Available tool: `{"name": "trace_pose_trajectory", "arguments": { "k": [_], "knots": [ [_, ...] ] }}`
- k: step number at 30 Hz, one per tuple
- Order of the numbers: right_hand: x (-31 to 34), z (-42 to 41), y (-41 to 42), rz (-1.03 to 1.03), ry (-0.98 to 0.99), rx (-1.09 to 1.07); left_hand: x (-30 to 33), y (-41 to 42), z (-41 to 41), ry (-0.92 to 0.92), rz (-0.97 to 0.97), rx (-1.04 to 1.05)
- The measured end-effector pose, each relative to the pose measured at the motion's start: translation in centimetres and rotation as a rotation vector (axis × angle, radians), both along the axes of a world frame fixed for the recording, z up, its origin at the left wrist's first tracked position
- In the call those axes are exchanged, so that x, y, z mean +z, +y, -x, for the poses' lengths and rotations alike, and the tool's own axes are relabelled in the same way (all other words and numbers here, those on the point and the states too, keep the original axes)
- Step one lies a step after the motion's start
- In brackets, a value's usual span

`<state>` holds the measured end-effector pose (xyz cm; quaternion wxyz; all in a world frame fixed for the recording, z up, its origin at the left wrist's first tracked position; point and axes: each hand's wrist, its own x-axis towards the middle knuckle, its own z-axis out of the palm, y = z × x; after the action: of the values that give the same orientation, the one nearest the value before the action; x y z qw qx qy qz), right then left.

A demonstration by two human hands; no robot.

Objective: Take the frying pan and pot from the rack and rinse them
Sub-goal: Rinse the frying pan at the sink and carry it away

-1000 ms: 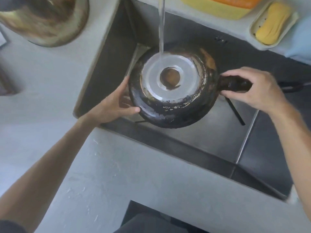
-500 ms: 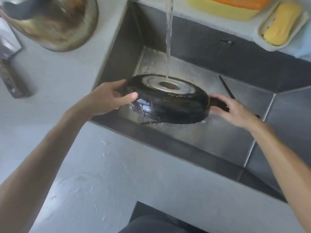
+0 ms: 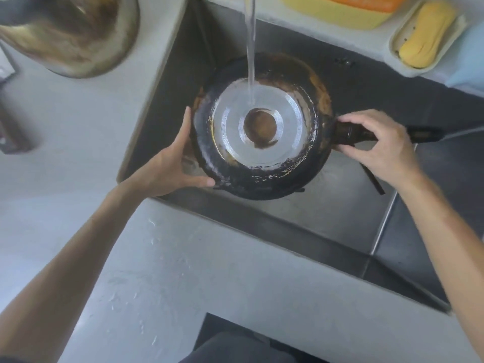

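A black, scorched frying pan (image 3: 262,176) is held upside down over the steel sink (image 3: 337,213), its silvery base ring facing up. A stream of tap water (image 3: 250,48) falls onto that base. My right hand (image 3: 377,145) is wrapped around the pan's dark handle (image 3: 348,132). Against the pan's left rim, my left hand (image 3: 172,166) grips with thumb under the edge and fingers up its side. A steel pot (image 3: 73,35) with a browned inside stands on the counter at the upper left.
A yellow soap bar in a pale dish (image 3: 427,35) and a yellow-orange container (image 3: 348,9) sit behind the sink. A dark chopstick-like stick (image 3: 372,179) lies in the basin. Grey countertop (image 3: 183,271) runs along the sink's near edge, with a dark object (image 3: 10,134) at far left.
The pan was tipped nearly edge-on half a second ago; now its base faces up under the water again. Both hands keep their grip.
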<state>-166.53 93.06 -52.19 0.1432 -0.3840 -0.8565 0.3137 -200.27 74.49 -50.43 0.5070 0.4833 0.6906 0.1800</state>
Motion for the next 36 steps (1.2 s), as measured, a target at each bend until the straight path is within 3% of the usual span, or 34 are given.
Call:
{"name": "trace_pose_trajectory", "arguments": {
  "k": [4,7,14,16,19,21,25,28,36],
  "knots": [
    [-1.8,-0.1,-2.0,0.264,0.051,-0.038,2.0,-1.9,1.0,0.002,-0.089,0.019],
    [-2.6,-0.4,-3.6,0.445,-0.047,-0.051,2.0,-3.0,1.4,0.014,-0.112,0.050],
    [-2.8,0.3,-2.9,0.536,-0.339,-0.036,-2.1,1.0,2.5,0.370,-0.097,-0.086],
    [-2.6,0.6,-2.2,0.586,-0.397,-0.045,-3.8,2.1,2.7,0.284,-0.073,-0.075],
    [-2.1,1.4,-0.9,0.578,-0.540,0.037,-4.9,3.4,1.3,-0.046,-0.029,0.176],
    [-2.1,2.1,-0.2,0.629,-0.589,0.109,-5.5,4.1,0.6,-0.094,0.004,0.306],
    [-5.3,2.3,0.5,0.406,-0.725,0.208,-7.2,4.6,0.5,0.018,0.181,0.363],
    [-7.7,2.2,-0.4,0.281,-0.682,0.163,-8.5,4.8,0.6,0.037,0.315,0.311],
    [-10.4,1.5,-3.0,0.214,-0.603,0.033,-9.3,4.5,0.5,0.276,0.472,-0.045]
  ]
}}
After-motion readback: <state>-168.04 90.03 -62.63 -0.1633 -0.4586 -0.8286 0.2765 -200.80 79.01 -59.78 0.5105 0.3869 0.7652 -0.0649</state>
